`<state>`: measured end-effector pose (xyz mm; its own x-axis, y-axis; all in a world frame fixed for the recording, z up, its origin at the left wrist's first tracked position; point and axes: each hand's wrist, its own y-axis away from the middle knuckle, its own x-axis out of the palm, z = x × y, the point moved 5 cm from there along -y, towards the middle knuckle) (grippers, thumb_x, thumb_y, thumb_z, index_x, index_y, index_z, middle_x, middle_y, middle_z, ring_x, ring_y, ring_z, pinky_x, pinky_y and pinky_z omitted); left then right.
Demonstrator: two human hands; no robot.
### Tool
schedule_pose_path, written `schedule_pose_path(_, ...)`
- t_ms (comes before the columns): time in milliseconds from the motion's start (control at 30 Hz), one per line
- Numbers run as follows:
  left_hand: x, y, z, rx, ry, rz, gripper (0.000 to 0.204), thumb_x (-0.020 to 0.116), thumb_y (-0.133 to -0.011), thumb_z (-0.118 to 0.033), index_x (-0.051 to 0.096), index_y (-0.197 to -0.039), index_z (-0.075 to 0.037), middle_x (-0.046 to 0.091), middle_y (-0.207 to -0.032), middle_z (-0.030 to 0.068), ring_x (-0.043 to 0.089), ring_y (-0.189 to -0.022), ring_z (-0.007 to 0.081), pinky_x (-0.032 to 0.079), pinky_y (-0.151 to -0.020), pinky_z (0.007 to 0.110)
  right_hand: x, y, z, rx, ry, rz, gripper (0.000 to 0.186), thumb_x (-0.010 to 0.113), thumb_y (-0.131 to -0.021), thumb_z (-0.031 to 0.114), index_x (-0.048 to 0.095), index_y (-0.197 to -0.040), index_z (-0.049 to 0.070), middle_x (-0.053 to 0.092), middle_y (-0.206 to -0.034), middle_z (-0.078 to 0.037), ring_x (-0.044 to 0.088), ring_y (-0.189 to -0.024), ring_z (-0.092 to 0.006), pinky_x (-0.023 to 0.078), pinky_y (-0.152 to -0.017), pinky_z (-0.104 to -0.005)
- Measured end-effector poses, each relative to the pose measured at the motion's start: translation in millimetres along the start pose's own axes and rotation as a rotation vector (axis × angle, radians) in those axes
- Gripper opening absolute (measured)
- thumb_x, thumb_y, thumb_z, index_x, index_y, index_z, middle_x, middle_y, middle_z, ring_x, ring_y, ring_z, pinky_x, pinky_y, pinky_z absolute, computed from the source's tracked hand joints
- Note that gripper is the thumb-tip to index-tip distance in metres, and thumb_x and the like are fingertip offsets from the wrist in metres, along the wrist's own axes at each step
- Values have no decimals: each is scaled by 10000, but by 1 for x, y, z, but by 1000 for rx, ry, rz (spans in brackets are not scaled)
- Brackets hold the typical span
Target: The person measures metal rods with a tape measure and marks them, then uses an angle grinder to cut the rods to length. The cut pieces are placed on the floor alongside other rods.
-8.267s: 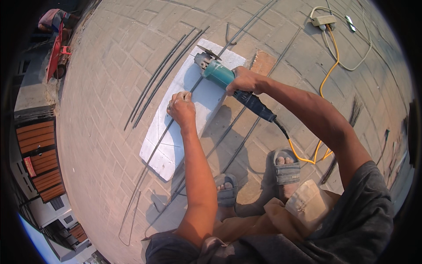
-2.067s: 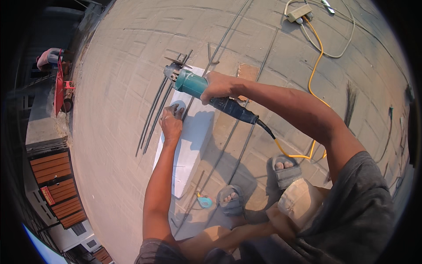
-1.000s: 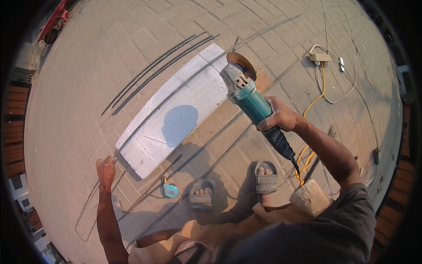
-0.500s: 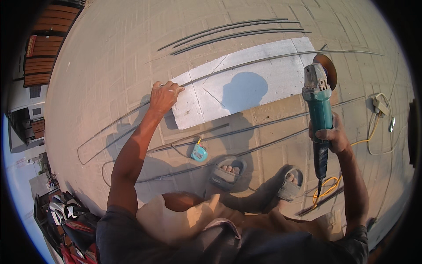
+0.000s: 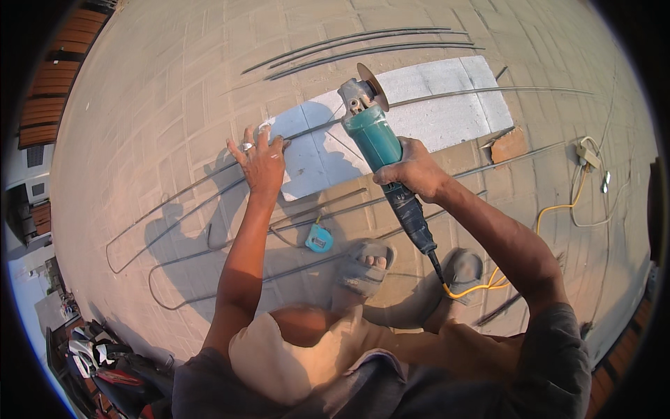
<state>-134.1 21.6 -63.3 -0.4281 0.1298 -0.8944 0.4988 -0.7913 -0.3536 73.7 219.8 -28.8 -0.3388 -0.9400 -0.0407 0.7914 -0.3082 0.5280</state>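
Gripping round-bladed grinder [image 5: 375, 140]; metal rod [image 5: 447, 96] crossing white slab [image 5: 447, 120].

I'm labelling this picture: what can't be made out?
Head view:
A stretch of the rod on the white block, hidden by the grinder.
Part of the grinder, covered by the right hand.
Markings on the tape measure, too small.
Palm of the left hand, turned away.

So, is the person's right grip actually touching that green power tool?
Touching. The head view shows the right grip wrapped around the green power tool, with the thumb lying against its casing and no gap between them.
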Motion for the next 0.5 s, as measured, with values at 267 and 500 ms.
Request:
schedule_pose_path(267,48,21,70,-440,419,329,492,676,-874,-531,737,-1035,-71,668,-1195,152,583,-1197,333,373,-1061,507,72,-45,-19,-84,-111,-131,471,794,-641,158,640,-989,-120,672,-816,-157,640,-696,-187,529,-631,-325)
schedule_pose_path(500,69,27,83,-308,351,610,871,384,-922,-761,687,-1166,17,691,-1073,280,634,-1067,443,457,-959,529,68,-45,-35,-23,7,-152,508,807,-652,203,637,-1006,-120,698,-901,-230,699,-831,-281,544,-756,-366)
